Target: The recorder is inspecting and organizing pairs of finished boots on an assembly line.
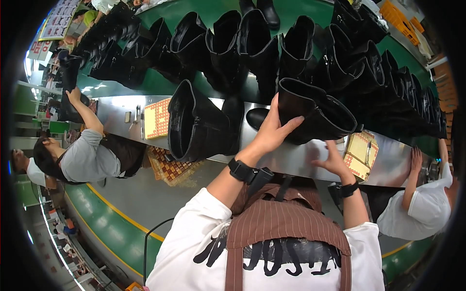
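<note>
Step in hand, as judged: you are steadying or turning a tall black leather-look boot with a wide open shaft [307, 119] over a narrow silvery metal bench [296, 159], its opening visible from above. Your left hand [275, 127] is clamped on the shaft, thumb across the outside. Your right hand [334, 159] has fingers spread apart, near the rim; contact cannot be told. Next move probably calls for a right-hand grip to share the support.
</note>
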